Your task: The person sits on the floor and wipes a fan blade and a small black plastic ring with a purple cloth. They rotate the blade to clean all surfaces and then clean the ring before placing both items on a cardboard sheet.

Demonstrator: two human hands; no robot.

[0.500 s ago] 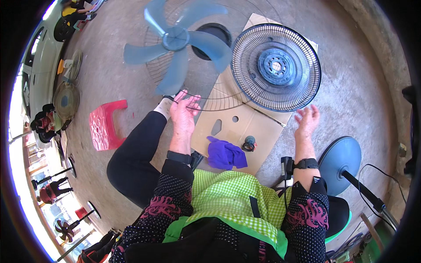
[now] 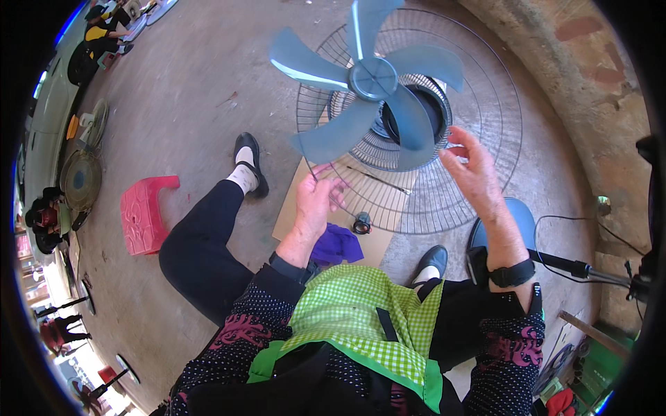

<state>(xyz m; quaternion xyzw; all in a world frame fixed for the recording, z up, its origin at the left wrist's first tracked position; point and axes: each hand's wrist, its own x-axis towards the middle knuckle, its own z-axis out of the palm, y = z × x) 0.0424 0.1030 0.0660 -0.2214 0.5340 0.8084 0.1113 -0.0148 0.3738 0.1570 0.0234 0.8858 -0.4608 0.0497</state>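
My left hand (image 2: pixel 318 197) grips the thin rim of a wide wire fan guard (image 2: pixel 454 201), fingers closed on it. A blue fan blade (image 2: pixel 373 78) with several vanes is at the guard, overlapping its far left part; whether they touch I cannot tell. My right hand (image 2: pixel 475 170) hovers over the guard's right part with fingers apart, holding nothing. Beneath it, partly hidden, a second, denser dark grille (image 2: pixel 371 151) shows through the wires. A dark round disc (image 2: pixel 433 114) sits behind the blade.
Brown cardboard (image 2: pixel 290 208) lies on the concrete floor, with a purple cloth (image 2: pixel 338 245) and a small dark round part (image 2: pixel 362 222). A red stool (image 2: pixel 143 215) stands left. At right are a fan stand base (image 2: pixel 515 215), its pole and a cable. Another person (image 2: pixel 104 33) sits far left.
The guard and blade have moved right, now over the dense grille. My left hand still grips the rim and shifted slightly right. My right hand has come over the guard.
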